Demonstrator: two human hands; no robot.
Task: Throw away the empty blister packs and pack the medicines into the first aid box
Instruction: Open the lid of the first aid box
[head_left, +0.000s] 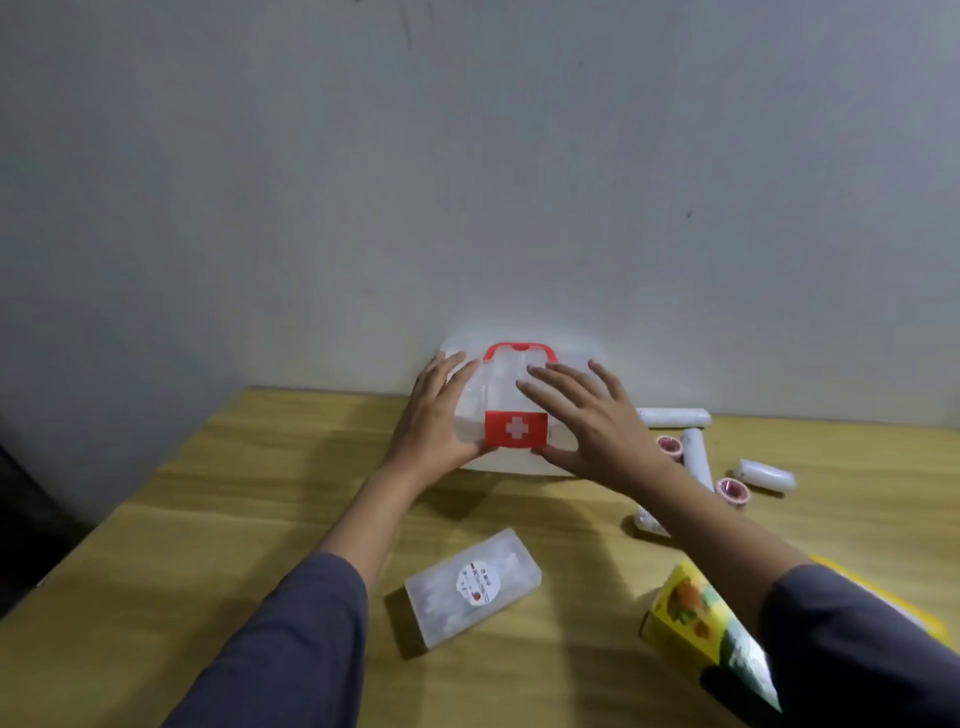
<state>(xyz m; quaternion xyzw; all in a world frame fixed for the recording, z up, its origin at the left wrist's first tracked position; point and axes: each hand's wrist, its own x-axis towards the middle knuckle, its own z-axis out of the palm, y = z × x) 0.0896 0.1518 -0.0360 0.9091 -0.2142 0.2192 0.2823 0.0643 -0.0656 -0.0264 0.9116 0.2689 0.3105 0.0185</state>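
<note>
The first aid box (498, 384) is translucent white with a red handle and a red latch bearing a white cross. It stands closed against the wall at the back of the wooden table (218, 499). My left hand (436, 415) grips its left side, thumb by the latch. My right hand (587, 421) lies flat over the box's front right, fingers spread. Several white bandage rolls (696, 457) and two pink tape rolls (732, 488) lie to the right of the box. No blister packs are visible.
A clear plastic case with a round label (472, 584) lies in front of me, mid-table. A yellow printed carton (696, 618) sits at the lower right, partly under my right sleeve. The table's left edge runs diagonally; a grey wall stands behind.
</note>
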